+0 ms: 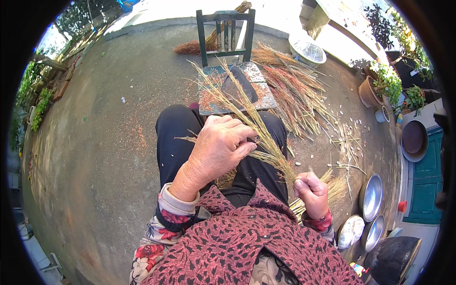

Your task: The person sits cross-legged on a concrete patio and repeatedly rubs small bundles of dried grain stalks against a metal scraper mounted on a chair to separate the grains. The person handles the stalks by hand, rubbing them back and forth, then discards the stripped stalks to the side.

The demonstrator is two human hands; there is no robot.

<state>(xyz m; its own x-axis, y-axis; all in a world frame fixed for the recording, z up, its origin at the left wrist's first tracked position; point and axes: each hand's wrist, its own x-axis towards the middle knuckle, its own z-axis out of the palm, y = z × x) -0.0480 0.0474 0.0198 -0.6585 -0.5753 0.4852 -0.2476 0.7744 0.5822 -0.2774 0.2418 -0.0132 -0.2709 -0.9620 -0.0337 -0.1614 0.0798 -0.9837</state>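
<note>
My right hand [312,190] is closed around the lower end of a dry, straw-coloured sorghum or broomcorn seed head [265,137], whose branches fan out up and to the left. My left hand [228,142] is at the middle of the branches, thumb and forefinger close together; whether they pinch a strand is hard to tell. Beyond my knees stands a worn green wooden chair [225,53], its seat strewn with reddish seeds. A dark flat metal blade [239,87] lies on that seat under the branch tips. More pale stalks [333,190] lie beside my right forearm.
Reddish unstripped stalks [292,89] are heaped right of the chair, and a broom [194,47] lies behind it. Loose seeds dot the concrete at left. At right are straw bits [347,146], metal basins [371,197], a plastic-lined basin [309,51] and flower pots [368,92].
</note>
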